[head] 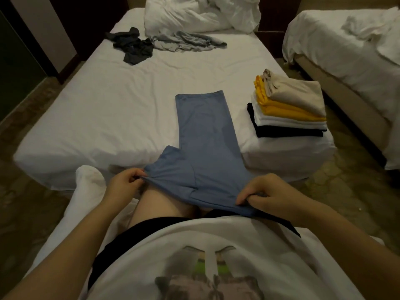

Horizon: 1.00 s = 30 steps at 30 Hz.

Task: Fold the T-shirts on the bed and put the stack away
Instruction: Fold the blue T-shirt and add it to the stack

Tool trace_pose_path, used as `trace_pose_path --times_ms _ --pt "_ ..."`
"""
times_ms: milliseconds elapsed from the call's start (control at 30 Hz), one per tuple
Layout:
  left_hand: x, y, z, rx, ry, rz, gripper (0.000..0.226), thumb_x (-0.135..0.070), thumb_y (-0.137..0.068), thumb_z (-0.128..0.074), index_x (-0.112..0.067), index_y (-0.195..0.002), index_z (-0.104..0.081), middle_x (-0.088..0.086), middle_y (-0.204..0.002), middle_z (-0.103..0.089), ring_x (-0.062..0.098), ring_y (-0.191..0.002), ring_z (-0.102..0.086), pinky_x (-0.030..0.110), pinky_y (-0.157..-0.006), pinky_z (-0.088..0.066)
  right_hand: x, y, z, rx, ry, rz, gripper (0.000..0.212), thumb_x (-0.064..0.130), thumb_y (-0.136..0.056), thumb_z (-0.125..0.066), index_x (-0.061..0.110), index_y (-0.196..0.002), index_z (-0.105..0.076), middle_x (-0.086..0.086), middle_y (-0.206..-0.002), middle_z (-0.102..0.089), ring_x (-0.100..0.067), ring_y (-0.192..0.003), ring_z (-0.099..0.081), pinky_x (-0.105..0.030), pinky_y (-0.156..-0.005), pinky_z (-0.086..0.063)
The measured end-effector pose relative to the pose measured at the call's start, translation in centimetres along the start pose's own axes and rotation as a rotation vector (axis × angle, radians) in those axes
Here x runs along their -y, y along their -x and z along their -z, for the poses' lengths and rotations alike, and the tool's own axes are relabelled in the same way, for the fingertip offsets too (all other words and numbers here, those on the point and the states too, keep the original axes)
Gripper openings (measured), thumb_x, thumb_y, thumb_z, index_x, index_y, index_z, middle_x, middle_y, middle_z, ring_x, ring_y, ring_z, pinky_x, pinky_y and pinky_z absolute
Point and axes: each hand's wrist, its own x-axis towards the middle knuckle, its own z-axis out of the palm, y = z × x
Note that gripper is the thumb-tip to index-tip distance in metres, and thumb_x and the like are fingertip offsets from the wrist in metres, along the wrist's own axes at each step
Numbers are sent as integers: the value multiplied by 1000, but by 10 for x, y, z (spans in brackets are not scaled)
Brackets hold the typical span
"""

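- Your bed [108, 118], under a plain white sheet, fills the middle of the view; you face its foot edge.
- A second bed [337, 53] with rumpled white linen stands to the right, across a strip of floor.
- A heap of white bedding [194, 14] is bunched at the far end of your bed.
- Your own white printed shirt [205, 256] fills the bottom of the view and hides your lap.
- The blue T-shirt [205, 137] lies as a long narrow strip down the near half of the bed. One sleeve sticks out to the left, and the near end is lifted off the mattress edge above your knees.
- The stack of folded shirts [287, 107] sits at the bed's near right corner, just beside the blue strip with bare sheet between them: beige on top, then yellow, white, and black at the bottom.
- A crumpled grey T-shirt [186, 41] lies against the bedding heap, touching a crumpled dark T-shirt [134, 47] to its left. Both are well apart from the blue one.
- A white rounded cushion [89, 180] rises beside your left forearm.
- Your right hand [268, 194] pinches the blue shirt's near right edge between thumb and curled fingers.
- Your left hand [124, 182] pinches the bunched sleeve end the same way.
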Motion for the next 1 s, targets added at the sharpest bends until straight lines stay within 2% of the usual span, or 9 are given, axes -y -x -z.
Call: trace_pose_path --times_ms 100,267,400,500,633,733,800,867,1000 --pt "0 1 -1 -8 15 5 13 9 -83 -58 0 -89 -66 -1 -72 -60 -15 -55 -54 -1 -57 -38 1 -19 0 -133 -93 -21 23 7 -86 -57 23 -90 -74 4 -88 -73 -13 -86 -67 -19 -82 -50" --pt "-9 0 -2 -42 24 18 14 8 -84 -57 -3 -86 -65 4 -70 -59 -15 -51 -53 -1 -55 -38 12 -77 -14 -206 134 119 36 23 -95 -53 19 -130 -55 0 -134 -54 -15 -124 -48 -23 -101 -35" --pt "-13 -2 5 -28 -3 12 18 8 -83 -57 -8 -80 -64 4 -70 -62 -5 -57 -57 0 -55 -39 9 -105 -61 -56 464 202 18 21 -95 -45 11 -103 -57 -10 -111 -62 -32 -105 -55 -34 -76 -35" --pt "-23 -7 12 -8 39 41 16 6 -85 -56 -8 -84 -62 12 -83 -64 3 -57 -58 3 -52 -41 1 -105 -77 -26 720 238 27 23 -93 -42 18 -117 -54 0 -120 -59 -24 -112 -52 -35 -89 -29" --pt "-77 -25 3 -25 29 -238 21 5 -82 -60 -14 -85 -67 8 -100 -66 22 -90 -62 12 -74 -44 1 -98 -73 -20 612 241 38 20 -96 -39 23 -132 -50 3 -128 -58 -21 -117 -50 -34 -101 -26" --pt "-128 -20 -38 293 -165 -680 30 8 -82 -56 -9 -100 -71 11 -129 -55 23 -117 -53 10 -94 -33 2 -86 -64 -28 445 171 34 15 -97 -38 17 -124 -57 -9 -113 -64 -29 -101 -56 -36 -88 -41" --pt "-138 -14 -63 540 -273 -785 44 3 -90 -50 -19 -127 -56 0 -149 -32 13 -128 -41 13 -99 -34 0 -72 -50 -67 281 76 34 15 -100 -37 13 -129 -56 -10 -124 -60 -28 -107 -55 -36 -92 -43" --pt "-119 -24 -77 586 -262 -766 52 -11 -96 -46 -36 -140 -34 -17 -147 -24 2 -122 -44 10 -93 -41 -7 -53 -35 -108 175 -3 36 17 -100 -39 15 -135 -50 -2 -139 -50 -21 -124 -47 -21 -100 -32" --pt "-71 -42 -76 346 -611 -867 43 -57 -89 -32 -66 -130 -21 -10 -104 -67 19 -86 -64 32 -71 -51 -23 -34 -24 -245 52 -92 34 20 -95 -52 17 -128 -57 4 -132 -56 -14 -122 -50 -17 -96 -34"
